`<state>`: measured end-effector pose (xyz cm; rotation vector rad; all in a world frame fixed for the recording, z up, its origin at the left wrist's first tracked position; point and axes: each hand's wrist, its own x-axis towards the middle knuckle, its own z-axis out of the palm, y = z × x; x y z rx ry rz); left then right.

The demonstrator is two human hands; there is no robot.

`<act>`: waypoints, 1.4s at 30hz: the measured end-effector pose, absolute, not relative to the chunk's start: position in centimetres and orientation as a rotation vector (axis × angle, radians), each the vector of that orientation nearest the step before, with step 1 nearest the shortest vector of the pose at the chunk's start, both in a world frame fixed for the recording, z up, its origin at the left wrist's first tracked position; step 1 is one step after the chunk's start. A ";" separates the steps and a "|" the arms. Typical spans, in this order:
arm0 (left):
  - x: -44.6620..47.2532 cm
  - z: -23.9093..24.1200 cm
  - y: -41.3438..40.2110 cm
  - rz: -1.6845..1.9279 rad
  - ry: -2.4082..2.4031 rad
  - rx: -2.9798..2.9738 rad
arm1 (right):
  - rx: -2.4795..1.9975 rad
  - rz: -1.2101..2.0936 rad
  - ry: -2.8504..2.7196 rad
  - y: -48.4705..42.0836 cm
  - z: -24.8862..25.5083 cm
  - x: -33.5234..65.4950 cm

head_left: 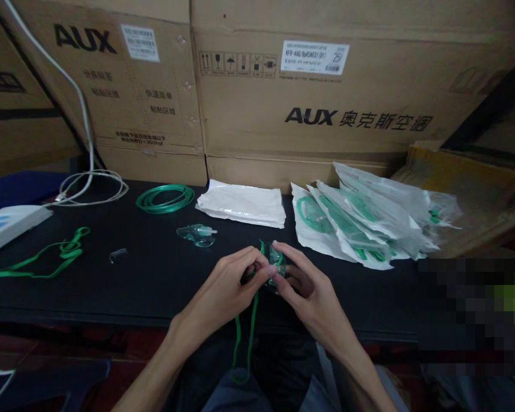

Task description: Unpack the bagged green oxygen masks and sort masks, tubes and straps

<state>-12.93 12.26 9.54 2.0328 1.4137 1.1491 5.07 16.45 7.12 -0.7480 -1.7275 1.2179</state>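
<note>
Both my hands meet over the front edge of the black table [154, 286]. My left hand [227, 289] pinches a green elastic strap [252, 320] that hangs down in a loop toward my lap. My right hand [302, 286] holds a small clear green-tinted mask [277, 258] between its fingertips, and the strap meets it there. A second clear mask [196, 234] lies on the table just beyond my left hand.
A coil of green tubing [165, 198], a loose green strap [47, 254], a small clear clip [118, 254], a flat white bag stack [242, 204] and a pile of packaged kits [360, 223] lie on the table. Cardboard boxes [304, 97] stand behind. A white device [6, 226] and cable sit left.
</note>
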 end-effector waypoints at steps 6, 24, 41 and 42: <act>-13.0 9.8 11.9 1.083 1.363 2.021 | -0.693 1.125 -1.840 16.4 6.9 5.2; -13.3 9.7 11.8 1.158 1.363 2.112 | -0.759 1.213 -1.726 16.4 7.7 5.2; -13.0 9.6 11.5 1.262 1.393 2.163 | -1.038 1.078 -1.279 16.3 7.7 4.8; -13.0 9.6 11.4 1.269 1.397 2.162 | -1.049 1.074 -1.268 16.3 7.7 4.8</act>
